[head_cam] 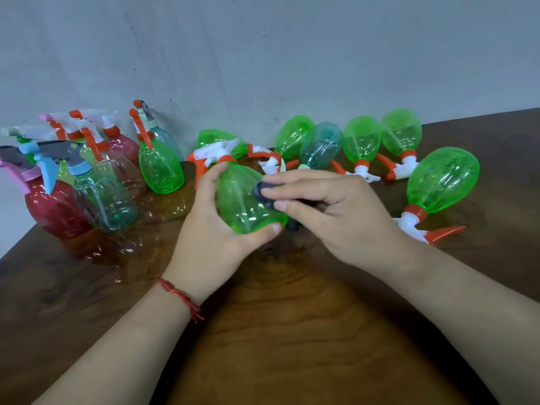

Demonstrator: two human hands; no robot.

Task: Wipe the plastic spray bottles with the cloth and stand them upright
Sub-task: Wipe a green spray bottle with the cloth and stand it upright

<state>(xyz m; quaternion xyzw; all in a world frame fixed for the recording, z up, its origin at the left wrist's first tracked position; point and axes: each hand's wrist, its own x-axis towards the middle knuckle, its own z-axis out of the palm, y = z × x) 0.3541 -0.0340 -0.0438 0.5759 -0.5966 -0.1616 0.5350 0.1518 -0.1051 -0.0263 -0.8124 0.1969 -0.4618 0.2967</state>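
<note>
My left hand (214,232) grips a green spray bottle (244,204) with a white and orange trigger head, tilted above the middle of the wooden table (277,317). My right hand (336,211) presses a small dark cloth (264,190) against the bottle's side. Several green bottles and one teal bottle (320,146) lie on their sides along the back and right, the nearest being a large green one (441,182). A group of upright bottles stands at the left: a red one (55,211), a teal one (103,200) and a green one (160,168).
A grey wall (263,54) rises right behind the table's far edge. The table's left edge slants near the upright group. Bare wood lies in front of my hands.
</note>
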